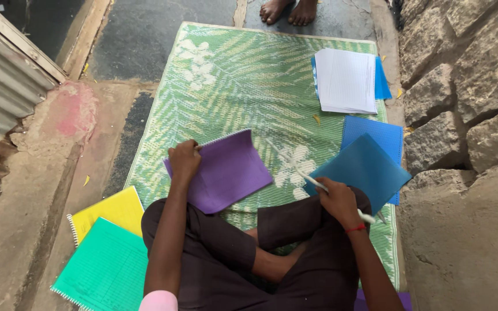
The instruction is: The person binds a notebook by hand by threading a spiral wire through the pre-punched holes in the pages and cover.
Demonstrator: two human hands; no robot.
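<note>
Green woven mat (231,75), palm-leaf pattern, laid on the floor between a rough stone wall (468,86) and a corrugated metal sheet (1,75); all places below are reckoned from this mat. Loose stack of white ruled sheets (346,80) on a blue cover, at the mat's far right corner. Blue covers (370,164), two overlapping, on the mat's right edge, the upper one tilted. Green notebook (105,270) and yellow notebook (113,208), spiral-bound, off the mat's near left corner. Purple cover (226,173), spiral edge uppermost, at the mat's near centre, raised and slanted; left hand (184,161) closed on its left edge, thumb over the cover. Long white rod (318,183), long axis running diagonally from mat centre toward the near right, just right of the purple cover; right hand (338,201) clamped around its near end. Another person's bare feet (288,11) beyond the mat's far edge.
</note>
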